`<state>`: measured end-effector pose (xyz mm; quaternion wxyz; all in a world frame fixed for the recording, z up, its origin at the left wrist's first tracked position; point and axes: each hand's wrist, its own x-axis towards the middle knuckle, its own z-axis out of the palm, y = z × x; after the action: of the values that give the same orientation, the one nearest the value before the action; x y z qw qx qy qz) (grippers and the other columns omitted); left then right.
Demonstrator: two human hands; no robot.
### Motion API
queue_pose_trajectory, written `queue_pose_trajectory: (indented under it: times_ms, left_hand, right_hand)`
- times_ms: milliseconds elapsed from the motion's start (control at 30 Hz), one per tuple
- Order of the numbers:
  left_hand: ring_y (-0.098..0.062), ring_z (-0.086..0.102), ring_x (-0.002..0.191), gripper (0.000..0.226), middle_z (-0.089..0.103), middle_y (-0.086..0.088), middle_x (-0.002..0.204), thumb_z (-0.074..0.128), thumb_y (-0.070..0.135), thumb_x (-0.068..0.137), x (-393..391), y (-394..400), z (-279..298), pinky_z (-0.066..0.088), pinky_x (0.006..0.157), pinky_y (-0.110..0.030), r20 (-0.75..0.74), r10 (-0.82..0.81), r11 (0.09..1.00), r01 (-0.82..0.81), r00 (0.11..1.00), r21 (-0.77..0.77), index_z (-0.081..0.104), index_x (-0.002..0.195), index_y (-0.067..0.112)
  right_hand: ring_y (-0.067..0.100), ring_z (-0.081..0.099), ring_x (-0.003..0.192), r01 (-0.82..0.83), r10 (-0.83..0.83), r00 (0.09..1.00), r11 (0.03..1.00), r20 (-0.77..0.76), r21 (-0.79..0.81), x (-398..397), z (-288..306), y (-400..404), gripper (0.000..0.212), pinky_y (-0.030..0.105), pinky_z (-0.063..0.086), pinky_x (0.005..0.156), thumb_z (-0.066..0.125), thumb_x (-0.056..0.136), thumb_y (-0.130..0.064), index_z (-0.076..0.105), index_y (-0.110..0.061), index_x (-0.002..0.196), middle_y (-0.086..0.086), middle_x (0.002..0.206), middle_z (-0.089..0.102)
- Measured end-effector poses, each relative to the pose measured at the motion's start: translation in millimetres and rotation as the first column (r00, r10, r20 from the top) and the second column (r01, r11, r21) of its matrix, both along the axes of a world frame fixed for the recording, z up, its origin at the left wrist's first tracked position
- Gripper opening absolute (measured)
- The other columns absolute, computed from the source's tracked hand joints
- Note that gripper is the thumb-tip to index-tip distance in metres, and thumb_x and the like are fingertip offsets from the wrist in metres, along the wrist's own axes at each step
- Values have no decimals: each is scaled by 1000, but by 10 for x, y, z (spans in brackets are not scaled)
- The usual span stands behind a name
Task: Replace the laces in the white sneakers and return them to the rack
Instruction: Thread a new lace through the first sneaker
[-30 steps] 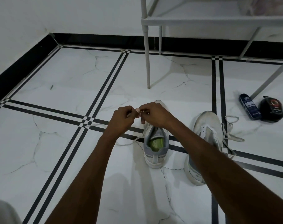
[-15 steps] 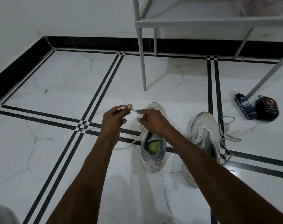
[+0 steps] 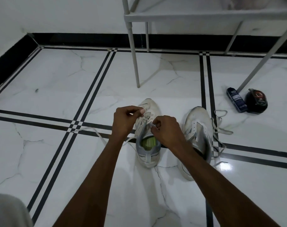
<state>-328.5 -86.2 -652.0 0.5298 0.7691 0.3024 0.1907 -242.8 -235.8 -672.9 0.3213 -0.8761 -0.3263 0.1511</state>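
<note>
Lace (image 3: 97, 135), limp and light: I'm pinching it near the eyelets, left hand (image 3: 124, 119) and right hand (image 3: 165, 128) both clamping it over the sneaker (image 3: 147, 154).

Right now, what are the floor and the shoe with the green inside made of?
The floor looks like polished stone or marble-look tile: white with grey veins, black inlaid stripes, and a bright glare. The shoe with the green inside seems to be soft fabric or mesh, matte, with a grey heel collar and a scuffed white toe; I can't tell the exact cloth.
</note>
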Motion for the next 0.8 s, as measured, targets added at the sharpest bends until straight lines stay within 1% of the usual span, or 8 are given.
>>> queue_pose_trajectory:
  times_ms: [67,167,233,300,333,467,633,800]
  left_hand:
    - [-10,70,70,10,77,2,79,79,25,87,5,-35,-30,50,67,-17,-56,-69,997,71,996,29,81,90,15]
    - [-1,64,61,10,77,4,82,80,25,85,-1,-84,-89,48,65,-20,-163,-128,982,148,978,118,82,92,19]
    - [1,60,57,9,76,9,79,79,29,79,-1,-130,-96,48,64,-22,-220,-119,977,153,968,147,82,87,26]
    - [-2,62,64,16,75,14,79,73,39,70,5,-191,-84,51,65,-25,-292,-86,971,146,953,191,81,82,32]
    - [-5,65,71,16,75,15,81,72,40,69,3,-223,-81,52,67,-25,-326,-60,964,139,943,225,81,81,33]
    - [-9,68,82,11,75,13,86,76,37,73,1,-315,-53,47,67,-23,-367,49,930,91,929,356,79,83,33]
    - [-12,68,86,18,76,11,92,77,41,72,-11,-288,-48,46,69,-24,-384,83,917,81,919,390,80,88,32]
    - [-16,69,87,21,76,9,94,77,45,73,9,-317,-57,52,74,-28,-390,99,899,86,915,430,80,89,32]
  right_hand:
    - [21,67,74,-2,2,1000,1000,21,25,16,-4,-26,16,35,56,70,65,88,-24,74,-13,83,4,78,73]
    - [14,71,79,131,-107,972,986,-208,108,136,-29,-96,12,29,58,79,71,87,-22,80,-15,89,1,86,77]
    - [15,73,82,223,-150,890,967,-431,125,227,-64,-140,8,33,61,80,74,86,-20,81,-16,89,-1,85,78]
    - [22,74,87,269,-141,780,955,-610,122,289,-66,-151,7,37,62,81,74,86,-15,81,-13,89,5,86,77]
    - [23,74,89,269,-127,747,956,-653,121,307,-56,-148,7,37,62,82,74,87,-12,80,-11,89,8,87,77]
    - [23,71,92,263,-82,697,953,-712,148,333,-20,-134,5,31,60,82,72,88,-9,78,-8,88,15,94,75]
    - [23,71,91,317,-92,606,939,-790,134,332,-12,-119,6,27,59,76,73,86,-6,78,-4,90,15,97,75]
    - [22,71,90,326,-94,578,937,-811,124,331,4,-118,5,26,59,73,73,86,-4,77,-4,88,15,96,75]
